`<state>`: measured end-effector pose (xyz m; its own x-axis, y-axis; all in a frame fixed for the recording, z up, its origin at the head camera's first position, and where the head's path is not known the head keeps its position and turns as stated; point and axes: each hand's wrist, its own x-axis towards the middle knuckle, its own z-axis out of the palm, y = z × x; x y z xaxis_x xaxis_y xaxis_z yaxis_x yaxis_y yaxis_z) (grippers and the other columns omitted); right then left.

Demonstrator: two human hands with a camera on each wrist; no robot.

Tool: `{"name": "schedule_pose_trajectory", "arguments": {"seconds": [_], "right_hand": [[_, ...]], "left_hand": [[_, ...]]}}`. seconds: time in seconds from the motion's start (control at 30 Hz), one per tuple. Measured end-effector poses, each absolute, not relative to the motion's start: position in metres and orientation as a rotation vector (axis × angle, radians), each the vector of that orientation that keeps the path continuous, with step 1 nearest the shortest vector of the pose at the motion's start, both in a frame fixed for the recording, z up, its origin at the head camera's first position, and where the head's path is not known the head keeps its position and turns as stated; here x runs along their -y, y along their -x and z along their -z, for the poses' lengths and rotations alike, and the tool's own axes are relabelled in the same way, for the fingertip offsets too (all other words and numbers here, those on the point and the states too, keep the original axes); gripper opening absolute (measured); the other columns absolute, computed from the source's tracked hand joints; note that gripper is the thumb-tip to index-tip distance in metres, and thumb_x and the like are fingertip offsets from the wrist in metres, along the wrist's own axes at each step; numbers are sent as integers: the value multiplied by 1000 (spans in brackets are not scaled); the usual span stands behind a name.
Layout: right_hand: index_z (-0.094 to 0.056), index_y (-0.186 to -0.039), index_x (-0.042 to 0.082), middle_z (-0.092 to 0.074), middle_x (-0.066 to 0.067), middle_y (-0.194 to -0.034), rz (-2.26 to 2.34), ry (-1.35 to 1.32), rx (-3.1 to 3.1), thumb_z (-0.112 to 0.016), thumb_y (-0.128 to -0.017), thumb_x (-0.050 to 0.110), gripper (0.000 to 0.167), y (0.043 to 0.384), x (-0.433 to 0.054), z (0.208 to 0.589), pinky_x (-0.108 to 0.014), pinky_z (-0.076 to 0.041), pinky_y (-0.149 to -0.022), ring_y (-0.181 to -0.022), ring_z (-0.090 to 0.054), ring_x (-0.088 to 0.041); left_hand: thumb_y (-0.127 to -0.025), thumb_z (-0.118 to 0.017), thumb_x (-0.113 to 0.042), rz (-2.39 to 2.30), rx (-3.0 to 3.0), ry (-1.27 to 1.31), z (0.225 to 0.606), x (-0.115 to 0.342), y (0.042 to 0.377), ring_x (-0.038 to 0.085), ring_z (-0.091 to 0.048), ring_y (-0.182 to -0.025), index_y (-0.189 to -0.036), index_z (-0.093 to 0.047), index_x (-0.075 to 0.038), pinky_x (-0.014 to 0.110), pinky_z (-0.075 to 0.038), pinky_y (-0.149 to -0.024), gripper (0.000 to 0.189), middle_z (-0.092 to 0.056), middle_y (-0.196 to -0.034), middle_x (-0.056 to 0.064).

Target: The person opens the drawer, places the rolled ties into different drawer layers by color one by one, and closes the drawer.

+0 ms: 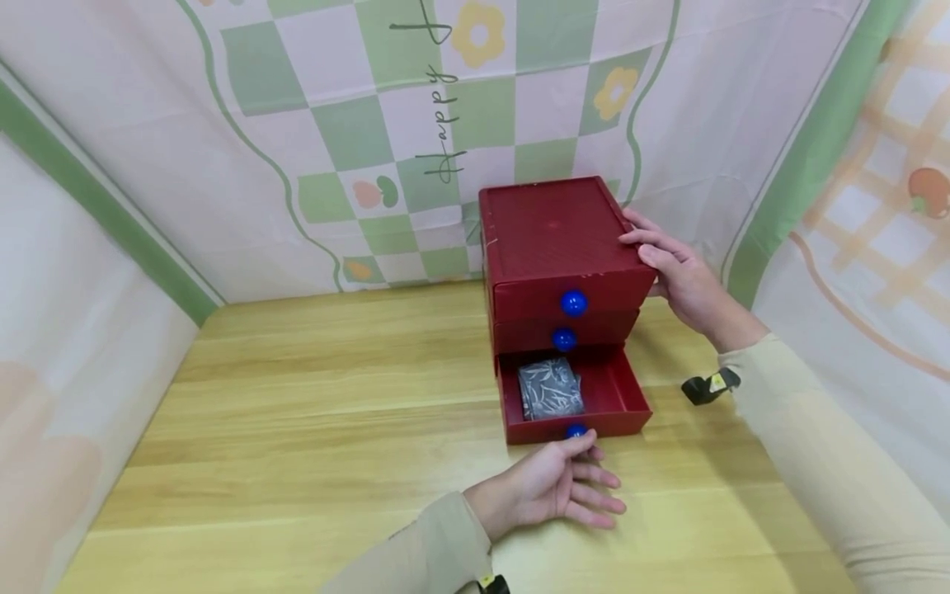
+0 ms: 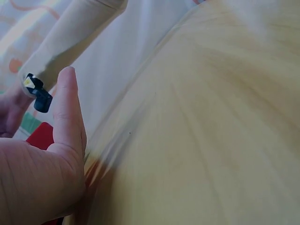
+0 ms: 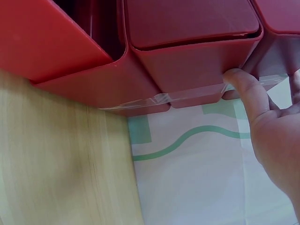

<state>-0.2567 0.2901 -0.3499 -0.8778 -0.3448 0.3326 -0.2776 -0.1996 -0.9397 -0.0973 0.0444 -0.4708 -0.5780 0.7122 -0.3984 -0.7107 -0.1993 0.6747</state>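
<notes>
A dark red drawer cabinet (image 1: 552, 231) stands on the wooden table, with blue ball knobs on its drawers. Its bottom drawer (image 1: 634, 417) is pulled out. Inside that drawer, at its left, lies a dark grey item with a pale leaf pattern (image 1: 551, 389). My left hand (image 1: 552, 487) is in front, palm partly up and fingers spread, its thumb at the bottom blue knob (image 1: 575, 431). My right hand (image 1: 686, 276) rests on the cabinet's upper right edge. In the right wrist view, a digit (image 3: 248, 91) presses against the cabinet's side.
Wooden tabletop (image 1: 297, 412) extends left of the cabinet. A patterned cloth (image 1: 356, 107) hangs behind the table, and cloth also hangs at both sides. Clear tape (image 3: 164, 97) runs along the cabinet's side. A black wrist camera (image 1: 710, 385) sits by the right sleeve.
</notes>
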Motion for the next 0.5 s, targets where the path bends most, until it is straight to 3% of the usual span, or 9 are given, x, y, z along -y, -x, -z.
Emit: {"name": "schedule_pose_trajectory", "arguments": {"seconds": [0.5], "right_hand": [[-65, -131, 6, -20, 1, -167, 2274, 739, -1963, -47, -107, 12, 31, 256, -291, 350, -28, -60, -73, -146, -27, -26]], "left_hand": [[-104, -51, -48, -1889, -1087, -13, 468, -44, 101, 54, -57, -119, -99, -55, -17, 65, -45, -97, 31, -66, -100, 10]]}}
